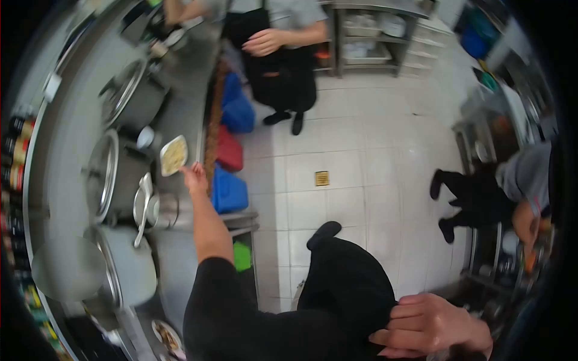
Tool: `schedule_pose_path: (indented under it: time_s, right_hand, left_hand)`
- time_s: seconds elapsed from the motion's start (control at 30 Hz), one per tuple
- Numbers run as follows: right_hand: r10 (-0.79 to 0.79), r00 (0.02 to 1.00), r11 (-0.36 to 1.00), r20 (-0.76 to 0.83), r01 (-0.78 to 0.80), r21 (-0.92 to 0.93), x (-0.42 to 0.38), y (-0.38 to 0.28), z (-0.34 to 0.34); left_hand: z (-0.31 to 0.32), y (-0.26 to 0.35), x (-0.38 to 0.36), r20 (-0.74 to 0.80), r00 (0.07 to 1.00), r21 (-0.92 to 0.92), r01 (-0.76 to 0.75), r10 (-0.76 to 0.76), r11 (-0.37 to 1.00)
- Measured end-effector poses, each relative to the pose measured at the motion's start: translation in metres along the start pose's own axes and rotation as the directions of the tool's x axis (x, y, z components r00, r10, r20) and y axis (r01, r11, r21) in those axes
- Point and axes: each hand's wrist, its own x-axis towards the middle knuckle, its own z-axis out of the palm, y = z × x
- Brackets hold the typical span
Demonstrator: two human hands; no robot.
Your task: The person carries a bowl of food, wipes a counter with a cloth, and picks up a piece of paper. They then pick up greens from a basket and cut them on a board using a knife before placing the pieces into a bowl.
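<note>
pale floor tiles [385, 201] are spreading through this kitchen, and a steel counter [189, 99] is running along the left side, with 3 large pots [114, 180] standing on it. a white dish [184, 147] of pale yellow food [174, 157] is sitting over the counter near its edge, just beside a small white cup [145, 137]; whether it is resting there or being lifted slightly, i cannot tell. the left hand [195, 178] is meeting the dish at its near corner, fingertips at the rim, though blur is hiding whether they are pinching or only touching. the right hand [424, 325] is curling against the black clothing [346, 283] at the lower right, and i cannot tell if it is gripping anything. a smaller metal pot [167, 210] is standing near the left forearm, a long-handled utensil [142, 222] lying across it. the dish is looking light and stiff, possibly brittle and slick at the rim, while the food is seeming soft and loose, likely to slide off if tilted; opposite rims, with fingers supporting underneath, are offering the safest hold. 2 other people are standing nearby, 1 ahead [271, 72] and 1 at right [481, 186].
</note>
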Motion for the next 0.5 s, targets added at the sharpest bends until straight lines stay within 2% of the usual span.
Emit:
schedule_pose_path:
  time_s: [0.03, 0.07, 0.1, 0.13, 0.17, 0.2, 0.23, 0.27, 0.3, 0.33, 0.37, 0.4, 0.43, 0.47, 0.5]
  right_hand:
    - [-0.027, 0.996, 0.999, 0.080, 0.023, 0.049, -0.008, 0.004, -0.005]
    - [-0.041, 0.990, 0.995, 0.138, 0.028, 0.095, -0.024, 0.006, -0.004]
    - [-0.107, 0.994, 0.990, 0.005, 0.106, 0.099, -0.045, 0.013, 0.008]
    - [-0.105, 0.993, 0.989, -0.044, 0.109, 0.100, -0.064, 0.010, 0.015]
    - [-0.102, 0.990, 0.990, -0.102, 0.111, 0.089, -0.082, 0.004, 0.023]
    - [-0.099, 0.978, 0.989, -0.182, 0.118, 0.094, -0.105, -0.004, 0.035]
    - [-0.107, 0.959, 0.987, -0.261, 0.134, 0.088, -0.128, -0.008, 0.044]
    - [-0.114, 0.924, 0.988, -0.364, 0.143, 0.053, -0.152, -0.013, 0.055]
    - [-0.145, 0.873, 0.987, -0.465, 0.161, -0.006, -0.176, -0.023, 0.064]
    - [-0.097, 0.865, 0.995, -0.492, 0.070, -0.073, -0.201, -0.035, 0.073]
    - [-0.043, 0.855, 0.992, -0.517, -0.023, -0.121, -0.226, -0.050, 0.087]
    - [-0.012, 0.808, 0.984, -0.589, -0.095, -0.150, -0.243, -0.067, 0.099]
    - [-0.157, 0.700, 0.965, -0.696, -0.042, -0.259, -0.258, -0.086, 0.112]
    - [-0.289, 0.516, 0.909, -0.806, -0.116, -0.400, -0.306, -0.117, 0.151]
    - [-0.308, 0.464, 0.880, -0.831, -0.194, -0.434, -0.321, -0.126, 0.167]
  left_hand:
    - [0.027, -0.022, -0.012, 0.176, 0.981, -0.009, 0.080, -0.077, 0.997]
    - [0.063, -0.048, -0.027, 0.364, 0.917, -0.003, 0.177, -0.164, 0.984]
    - [0.117, -0.081, -0.055, -0.068, 0.938, 0.022, 0.343, -0.341, 0.939]
    - [0.153, -0.121, -0.089, -0.091, 0.895, 0.114, 0.445, -0.437, 0.888]
    - [0.130, -0.179, -0.104, 0.327, 0.760, 0.287, 0.487, -0.562, 0.825]
    - [0.128, -0.252, -0.135, 0.362, 0.720, 0.314, 0.504, -0.592, 0.805]
    - [0.140, -0.304, -0.181, 0.229, 0.615, 0.570, 0.544, -0.754, 0.616]
    - [0.149, -0.349, -0.226, 0.272, 0.444, 0.807, 0.377, -0.854, 0.453]
    - [0.172, -0.388, -0.271, 0.141, 0.226, 0.889, 0.399, -0.964, 0.224]
    - [0.220, -0.405, -0.333, -0.134, 0.136, 0.949, 0.304, -0.982, -0.088]
    - [0.263, -0.415, -0.409, -0.178, 0.185, 0.982, -0.024, -0.966, -0.186]
    - [0.283, -0.439, -0.463, -0.103, 0.064, 0.955, -0.273, -0.993, -0.117]
    - [0.300, -0.460, -0.513, -0.060, -0.084, 0.871, -0.491, -0.995, -0.012]
    - [0.328, -0.501, -0.603, -0.108, -0.207, 0.762, -0.645, -0.972, 0.053]
    - [0.340, -0.520, -0.644, -0.052, -0.344, 0.745, -0.638, -0.938, 0.193]
